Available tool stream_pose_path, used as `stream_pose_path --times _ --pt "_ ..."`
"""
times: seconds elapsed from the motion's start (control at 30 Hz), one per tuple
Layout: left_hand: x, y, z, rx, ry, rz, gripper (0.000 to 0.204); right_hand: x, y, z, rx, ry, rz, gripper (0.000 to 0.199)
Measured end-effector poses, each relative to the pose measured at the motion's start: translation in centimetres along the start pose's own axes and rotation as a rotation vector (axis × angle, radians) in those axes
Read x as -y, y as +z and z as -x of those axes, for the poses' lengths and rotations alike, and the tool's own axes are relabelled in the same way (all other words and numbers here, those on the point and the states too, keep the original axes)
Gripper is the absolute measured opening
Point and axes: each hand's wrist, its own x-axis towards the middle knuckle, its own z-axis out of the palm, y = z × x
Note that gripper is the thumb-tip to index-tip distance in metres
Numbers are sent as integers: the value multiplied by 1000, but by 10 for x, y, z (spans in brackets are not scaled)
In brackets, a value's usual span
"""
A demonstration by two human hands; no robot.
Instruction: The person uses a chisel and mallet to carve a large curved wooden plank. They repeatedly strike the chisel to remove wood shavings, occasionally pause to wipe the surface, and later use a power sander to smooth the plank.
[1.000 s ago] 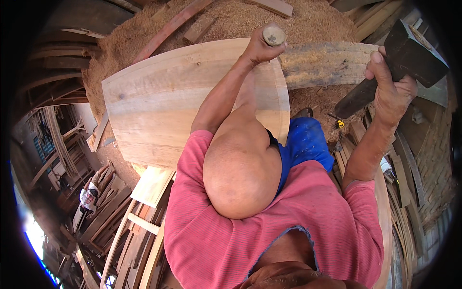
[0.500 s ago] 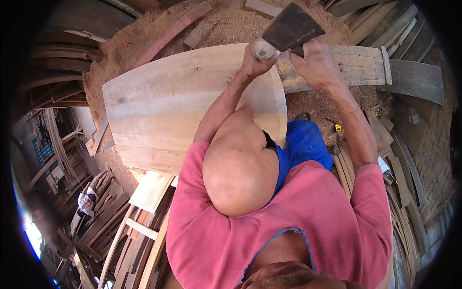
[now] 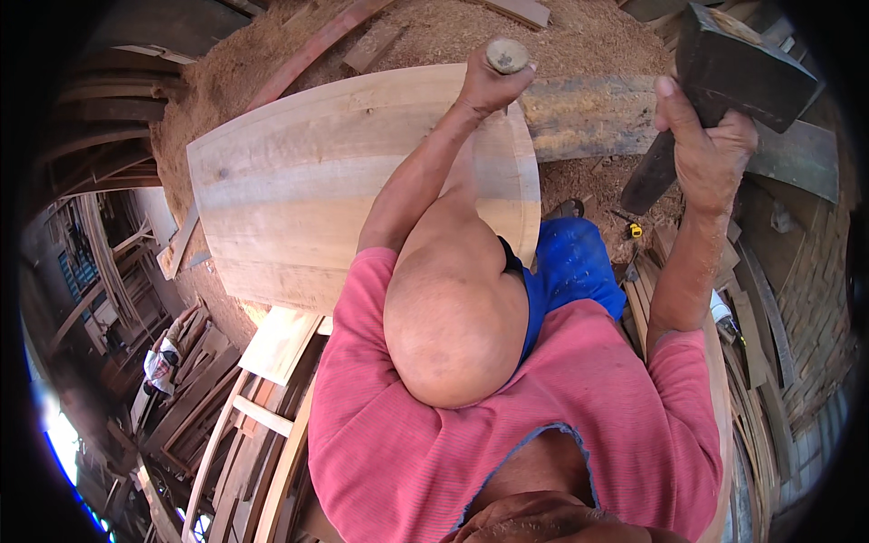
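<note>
My left hand (image 3: 489, 88) is closed around an upright tool with a round wooden handle (image 3: 507, 56), probably a chisel; its lower end is mostly hidden behind the hand. That tool stands over the right end of a wide, pale wooden panel (image 3: 299, 195), where my bare leg rests. Off to the right, my right hand (image 3: 711, 149) grips a dark mallet by its handle. The blocky mallet head (image 3: 742, 77) is raised, well apart from the chisel handle.
A rough plank (image 3: 593, 118) extends right from beneath the panel, over sawdust (image 3: 434, 41). A yellow-ended tool (image 3: 635, 230) lies near my blue shorts. Stacked boards (image 3: 262, 452) stand lower left. Another person (image 3: 163, 362) is farther off at left.
My right hand has swung the mallet up and to the right, away from the chisel handle. My left hand, still around the chisel, has shifted slightly up.
</note>
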Motion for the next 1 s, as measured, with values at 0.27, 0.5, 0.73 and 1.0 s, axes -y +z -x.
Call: stream_pose_path --times 0.27,0.5,0.73,1.0 --pt "-6 1 3 4 4 0 18 22 -19 -11 -46 -130 -89 14" --pt "-8 5 12 -43 71 -23 17 33 -18 -10 -93 -196 -147 14" --pt "-5 -1 4 -4 24 21 18 31 -26 -16 -38 -269 -135 12" --pt "-2 -1 5 5 4 67 18 28 -27 -17 -36 -267 -135 12"
